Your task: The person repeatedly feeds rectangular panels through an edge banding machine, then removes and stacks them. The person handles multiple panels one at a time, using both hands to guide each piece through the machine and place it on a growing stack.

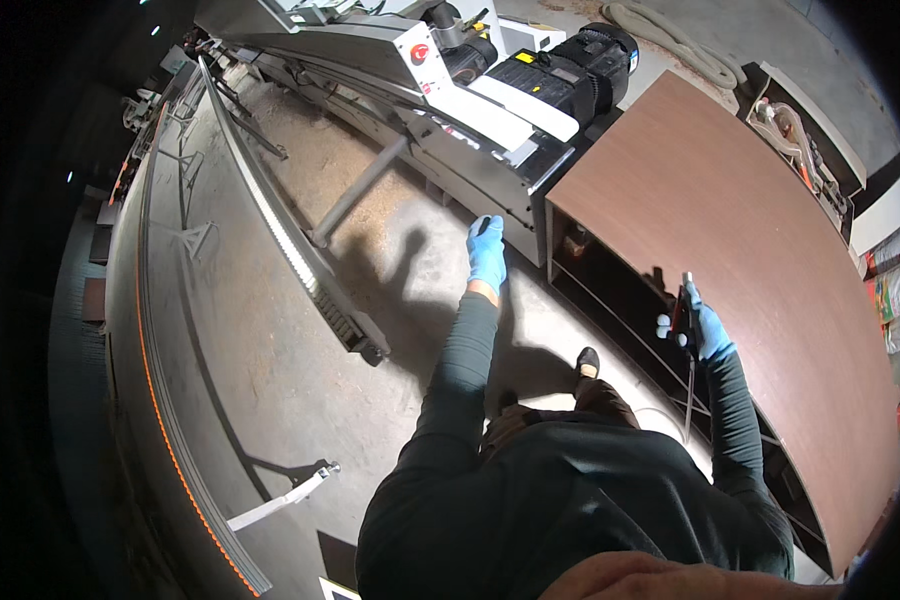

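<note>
My left hand (487,255), in a light blue glove, reaches forward beside the lower end of the long machine (475,185). Its fingers are closed, and a small dark bit shows at their top; what it is I cannot make out. On the right, my right hand (711,328), gloved the same way, grips a dark hand tool (682,318) with some red on it. A silver tip sticks up from this tool, and a thin metal rod hangs below. The hand is at the edge of a brown cabinet (730,200), over its open shelves.
A black motor (570,72) and a white panel with a red switch (420,62) sit on the machine. Left of it run a roller rail (275,225) and a long curved rail with orange edging (155,370). A box of hoses (795,140) stands behind the cabinet.
</note>
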`<state>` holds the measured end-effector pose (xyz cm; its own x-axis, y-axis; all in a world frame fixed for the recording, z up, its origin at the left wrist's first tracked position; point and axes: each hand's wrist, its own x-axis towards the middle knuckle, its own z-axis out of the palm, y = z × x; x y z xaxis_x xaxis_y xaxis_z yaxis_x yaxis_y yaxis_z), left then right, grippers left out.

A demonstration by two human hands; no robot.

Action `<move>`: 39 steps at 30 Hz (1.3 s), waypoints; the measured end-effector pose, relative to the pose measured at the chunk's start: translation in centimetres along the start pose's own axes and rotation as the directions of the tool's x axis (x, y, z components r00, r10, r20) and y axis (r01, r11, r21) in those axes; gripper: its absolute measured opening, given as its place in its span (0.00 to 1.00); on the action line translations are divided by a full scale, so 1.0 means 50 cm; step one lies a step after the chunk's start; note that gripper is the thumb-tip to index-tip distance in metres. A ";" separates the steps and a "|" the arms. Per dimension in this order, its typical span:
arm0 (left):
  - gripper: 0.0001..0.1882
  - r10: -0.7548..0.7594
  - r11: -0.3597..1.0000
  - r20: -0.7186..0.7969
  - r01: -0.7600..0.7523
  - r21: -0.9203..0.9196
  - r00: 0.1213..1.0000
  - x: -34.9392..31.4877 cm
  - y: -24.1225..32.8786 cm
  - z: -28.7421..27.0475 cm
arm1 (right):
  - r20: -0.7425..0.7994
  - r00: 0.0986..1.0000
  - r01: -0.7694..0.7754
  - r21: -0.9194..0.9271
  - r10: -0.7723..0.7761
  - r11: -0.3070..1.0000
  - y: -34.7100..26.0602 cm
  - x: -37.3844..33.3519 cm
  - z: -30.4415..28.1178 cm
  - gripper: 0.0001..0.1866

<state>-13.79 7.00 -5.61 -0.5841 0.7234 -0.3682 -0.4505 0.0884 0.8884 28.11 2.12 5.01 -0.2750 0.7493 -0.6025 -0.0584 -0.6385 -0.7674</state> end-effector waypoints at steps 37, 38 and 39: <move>0.55 0.086 0.992 -0.063 -0.080 0.096 0.994 -0.090 -0.069 0.253 | 0.093 0.945 -0.019 -0.941 0.313 0.337 -0.315 0.209 0.229 0.33; 0.52 0.141 0.986 -0.002 -0.141 0.084 0.990 -0.098 -0.073 0.257 | 0.079 0.945 -0.036 -0.941 0.319 0.337 -0.317 0.212 0.230 0.30; 0.51 0.161 0.980 -0.030 -0.156 0.123 0.987 -0.115 -0.086 0.264 | 0.102 0.941 -0.028 -0.926 0.321 0.376 -0.318 0.215 0.229 0.30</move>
<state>0.42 11.50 -3.68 -0.6687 0.7076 -0.2283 -0.2671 0.0579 0.9619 15.09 18.30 13.24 -0.3754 0.4824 -0.7914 0.8747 -0.0981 -0.4747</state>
